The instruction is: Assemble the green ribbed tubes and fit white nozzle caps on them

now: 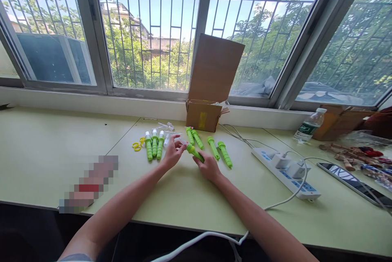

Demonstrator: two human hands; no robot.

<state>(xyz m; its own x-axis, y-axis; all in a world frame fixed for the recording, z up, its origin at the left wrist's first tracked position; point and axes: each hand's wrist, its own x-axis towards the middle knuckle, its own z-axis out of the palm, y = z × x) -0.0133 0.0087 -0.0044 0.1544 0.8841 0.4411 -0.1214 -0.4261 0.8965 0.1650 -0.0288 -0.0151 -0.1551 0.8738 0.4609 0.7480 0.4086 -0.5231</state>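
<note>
My right hand [209, 167] grips a green ribbed plastic handle [194, 152] near the middle of the table [45, 152]. My left hand [173, 152] pinches a small clear cap [183, 142] just beside the handle's top end. Left of my hands lie three finished green sticks with clear tips [154, 145]. Several bare green handles [214, 149] lie to the right. Clear caps [167, 126] and yellow rings [137, 145] rest behind and to the left.
An open cardboard box [204, 114] stands at the windowsill. A white power strip [288, 170] with plugs and cables lies to the right, beside a phone [352, 182], a water bottle [309, 126] and wooden pieces [346, 156]. A blurred patch [88, 184] is near the front edge.
</note>
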